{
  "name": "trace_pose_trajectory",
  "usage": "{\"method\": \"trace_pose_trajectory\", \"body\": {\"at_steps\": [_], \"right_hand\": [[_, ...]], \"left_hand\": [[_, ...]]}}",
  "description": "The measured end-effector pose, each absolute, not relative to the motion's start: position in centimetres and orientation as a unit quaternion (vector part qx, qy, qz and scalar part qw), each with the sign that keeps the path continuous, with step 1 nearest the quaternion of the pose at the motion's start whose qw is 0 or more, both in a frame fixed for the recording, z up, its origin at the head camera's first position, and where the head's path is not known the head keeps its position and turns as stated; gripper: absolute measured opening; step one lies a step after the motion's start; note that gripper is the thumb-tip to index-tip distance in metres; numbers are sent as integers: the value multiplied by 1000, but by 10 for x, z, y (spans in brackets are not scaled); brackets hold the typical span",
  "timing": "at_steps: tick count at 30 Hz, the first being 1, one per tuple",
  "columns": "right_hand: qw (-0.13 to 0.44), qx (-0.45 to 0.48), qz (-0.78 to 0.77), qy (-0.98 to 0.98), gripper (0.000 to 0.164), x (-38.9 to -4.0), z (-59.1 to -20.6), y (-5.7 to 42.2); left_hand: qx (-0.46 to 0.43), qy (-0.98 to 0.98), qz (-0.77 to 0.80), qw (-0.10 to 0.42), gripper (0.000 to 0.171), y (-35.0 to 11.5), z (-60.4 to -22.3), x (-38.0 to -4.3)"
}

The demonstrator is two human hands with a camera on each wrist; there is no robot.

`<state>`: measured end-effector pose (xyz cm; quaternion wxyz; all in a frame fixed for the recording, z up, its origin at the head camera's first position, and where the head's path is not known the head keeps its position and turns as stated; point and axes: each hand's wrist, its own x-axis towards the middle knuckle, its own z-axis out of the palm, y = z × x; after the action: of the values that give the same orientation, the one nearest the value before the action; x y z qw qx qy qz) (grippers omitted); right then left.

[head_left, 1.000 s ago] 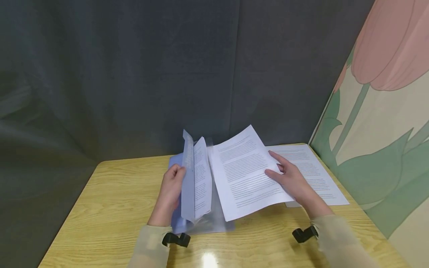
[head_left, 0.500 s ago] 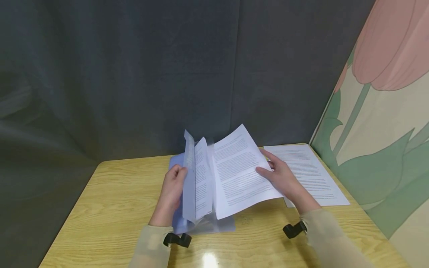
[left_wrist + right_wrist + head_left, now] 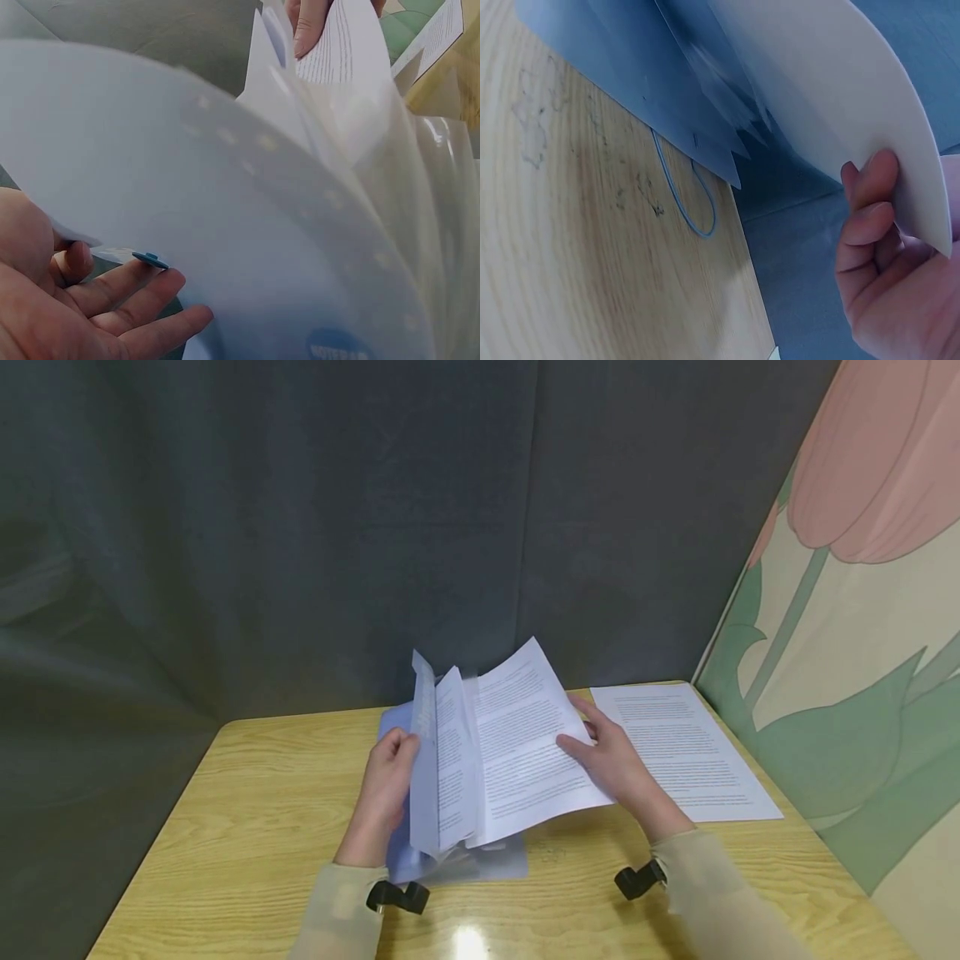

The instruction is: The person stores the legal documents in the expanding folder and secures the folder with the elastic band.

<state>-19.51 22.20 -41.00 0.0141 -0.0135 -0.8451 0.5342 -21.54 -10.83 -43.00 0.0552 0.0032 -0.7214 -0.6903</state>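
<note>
A blue translucent document folder (image 3: 423,793) stands partly spread at the table's middle, its clear sleeves (image 3: 427,217) fanned out. My left hand (image 3: 386,777) grips its raised leaves from the left. A teal button (image 3: 150,259) shows by those fingertips in the left wrist view. On the right, my right hand (image 3: 617,766) pinches white printed paper (image 3: 525,768) by its right edge, thumb on the printed face and fingers behind. The paper tilts above the table, its left edge overlapping the folder's sleeves. Another printed page (image 3: 456,768) shows inside the folder.
A separate printed sheet (image 3: 708,768) lies on the wooden table (image 3: 262,827) at the right. From under the folder a thin elastic loop (image 3: 681,202) sticks out. Behind the table hangs a dark curtain (image 3: 360,527); a wall with painted tulips (image 3: 832,718) borders the right.
My right hand has moved left with the paper, bringing its left edge further in among the folder's sleeves. The left hand has stayed nearly still. More of the sheet on the right now shows.
</note>
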Motion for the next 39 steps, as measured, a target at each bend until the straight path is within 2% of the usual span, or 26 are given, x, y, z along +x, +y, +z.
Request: {"method": "trace_pose_trajectory", "body": {"at_steps": [27, 39], "right_hand": [[20, -38, 589, -807, 74, -191, -437, 169], [44, -38, 572, -819, 71, -192, -441, 142]], "left_hand": [[2, -713, -698, 69, 28, -102, -431, -214], [5, -716, -695, 66, 28, -102, -432, -215]]}}
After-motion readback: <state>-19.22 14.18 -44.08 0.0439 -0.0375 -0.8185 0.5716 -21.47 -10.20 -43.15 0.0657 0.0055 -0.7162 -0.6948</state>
